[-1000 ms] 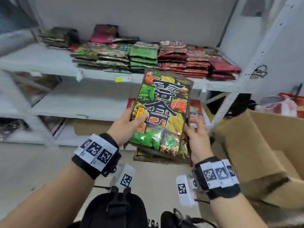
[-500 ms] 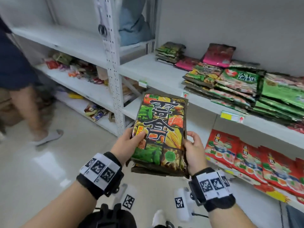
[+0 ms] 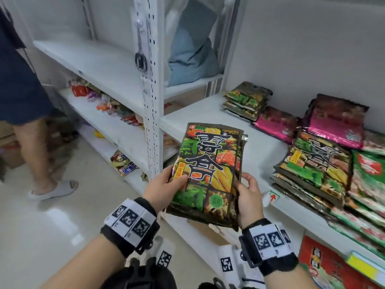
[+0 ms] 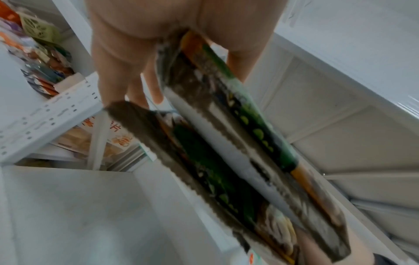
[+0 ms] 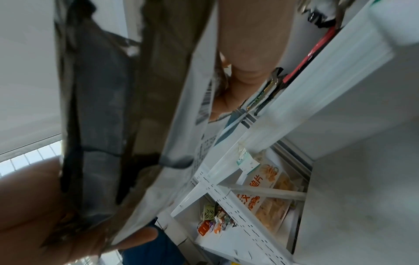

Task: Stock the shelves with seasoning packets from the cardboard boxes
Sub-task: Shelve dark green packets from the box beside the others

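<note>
I hold a small stack of seasoning packets (image 3: 206, 170), dark with green and orange food pictures and big black characters, in front of the white shelf (image 3: 208, 119). My left hand (image 3: 164, 189) grips the stack's left edge, thumb on top. My right hand (image 3: 248, 197) grips its right edge. In the left wrist view the seasoning packets (image 4: 226, 143) run edge-on from my left hand (image 4: 176, 35). The right wrist view shows the packets' undersides (image 5: 127, 107) over my right hand (image 5: 249, 44). Matching packets (image 3: 312, 165) lie stacked on the shelf to the right.
More stacks sit on the shelf: dark green ones (image 3: 246, 99) at the back, pink ones (image 3: 333, 122), green and red ones (image 3: 370, 184). A white perforated upright (image 3: 152, 101) divides the shelving. Another person's legs (image 3: 35, 142) stand at the left on the pale floor.
The view has swung left and closer to the shelf. The cardboard box has left the view, and both hands have kept their grip on the packet stack, which now hangs over the shelf's front edge.
</note>
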